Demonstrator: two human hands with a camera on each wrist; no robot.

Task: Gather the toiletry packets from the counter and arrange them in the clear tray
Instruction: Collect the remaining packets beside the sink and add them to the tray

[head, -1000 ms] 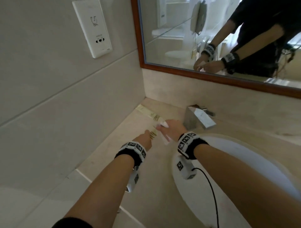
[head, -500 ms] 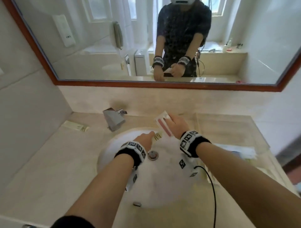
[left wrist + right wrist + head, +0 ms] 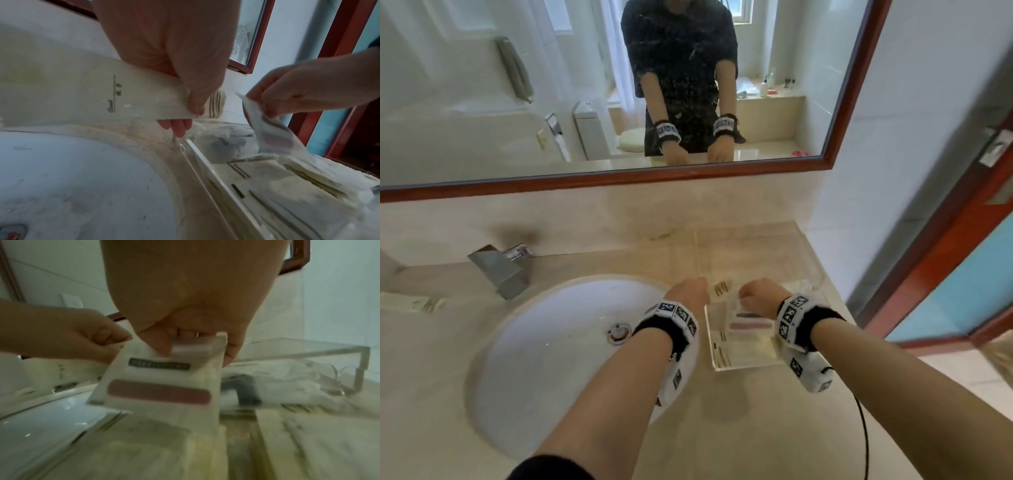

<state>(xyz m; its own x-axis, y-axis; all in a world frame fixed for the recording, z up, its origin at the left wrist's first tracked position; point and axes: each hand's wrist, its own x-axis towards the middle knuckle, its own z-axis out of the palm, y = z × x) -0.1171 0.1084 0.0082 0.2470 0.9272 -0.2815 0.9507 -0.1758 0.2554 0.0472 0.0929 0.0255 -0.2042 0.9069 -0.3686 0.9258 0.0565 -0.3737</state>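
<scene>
The clear tray (image 3: 743,368) stands on the counter right of the sink and holds several cream and white packets. My left hand (image 3: 698,291) hovers at the tray's left rim (image 3: 205,162) and pinches one end of a long cream packet (image 3: 92,97) with gold stripes (image 3: 722,287). My right hand (image 3: 746,298) is over the tray and pinches the top edge of a white packet with a pink strip (image 3: 158,386), which hangs down into the tray (image 3: 308,350). The left wrist view shows both the left hand (image 3: 191,116) and the right hand (image 3: 287,91) with its white packet (image 3: 271,133).
Another cream packet (image 3: 410,303) lies on the counter at the far left, past the chrome faucet (image 3: 500,270). The white sink (image 3: 551,359) takes up the counter's middle. A mirror hangs above, and a red door frame (image 3: 935,260) stands to the right.
Both hands have carried their packets from the counter's left corner, across the sink, to the clear tray on the right. The white packet now hangs down into the tray.
</scene>
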